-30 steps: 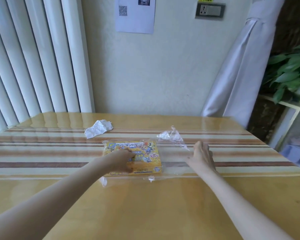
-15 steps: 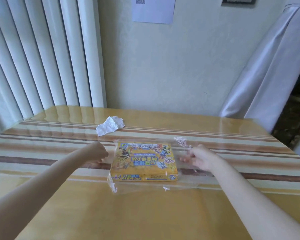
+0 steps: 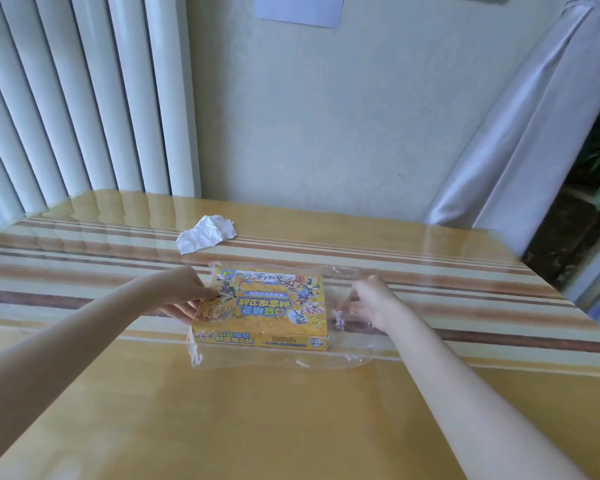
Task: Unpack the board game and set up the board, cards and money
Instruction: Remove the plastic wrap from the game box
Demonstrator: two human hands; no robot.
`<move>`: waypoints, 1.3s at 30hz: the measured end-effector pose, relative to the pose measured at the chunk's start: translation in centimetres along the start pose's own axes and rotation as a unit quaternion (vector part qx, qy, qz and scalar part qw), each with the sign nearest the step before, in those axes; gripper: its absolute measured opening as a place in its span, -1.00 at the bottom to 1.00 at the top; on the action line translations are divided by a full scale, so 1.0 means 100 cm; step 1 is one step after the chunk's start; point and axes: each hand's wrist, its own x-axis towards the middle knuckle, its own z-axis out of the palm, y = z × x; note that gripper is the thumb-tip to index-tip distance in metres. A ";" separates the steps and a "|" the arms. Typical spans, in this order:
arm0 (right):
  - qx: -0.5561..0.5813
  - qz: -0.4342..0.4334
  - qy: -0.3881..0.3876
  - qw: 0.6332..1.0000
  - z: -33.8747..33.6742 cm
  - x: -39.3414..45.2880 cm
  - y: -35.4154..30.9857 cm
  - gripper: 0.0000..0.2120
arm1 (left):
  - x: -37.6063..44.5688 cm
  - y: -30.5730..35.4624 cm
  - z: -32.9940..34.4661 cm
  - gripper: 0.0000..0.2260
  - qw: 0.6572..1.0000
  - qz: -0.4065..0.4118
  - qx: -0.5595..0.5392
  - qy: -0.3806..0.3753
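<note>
Left hand (image 3: 184,296) grips box (image 3: 264,306) edge; right hand (image 3: 371,303) pinches wrap (image 3: 347,355) beside it, on table (image 3: 291,410).

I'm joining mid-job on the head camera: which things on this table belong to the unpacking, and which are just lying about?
Part of the job:
- yellow game box, lid on, gripped by the left hand
- clear plastic wrap around it, pinched by the right hand

Lying about:
- crumpled white paper beyond the box
- striped table

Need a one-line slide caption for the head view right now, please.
Left hand grips the yellow cardboard game box while the right hand pinches the clear plastic wrap on the striped glossy table.
</note>
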 end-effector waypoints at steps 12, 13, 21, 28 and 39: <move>-0.090 -0.025 -0.154 0.984 0.005 -0.036 0.006 -0.73 | -0.007 -0.010 -0.001 -0.81 0.998 0.004 -0.062 0.032; -0.100 -0.031 -0.159 0.982 0.012 -0.037 0.005 -0.70 | -0.006 -0.009 -0.001 -0.83 0.997 0.003 -0.066 0.035; 0.090 -0.106 -0.229 0.964 0.026 -0.041 -0.032 -0.49 | -0.007 -0.003 -0.015 -0.93 0.985 0.041 -0.147 0.086; 0.317 -0.147 -0.074 0.934 0.000 -0.029 -0.060 -0.74 | -0.009 -0.009 -0.082 -0.94 0.917 0.045 -0.291 0.268; 0.301 -0.105 -0.066 0.946 0.037 0.007 -0.053 -0.62 | 0.044 -0.036 -0.093 -0.72 0.726 -0.007 -0.629 0.278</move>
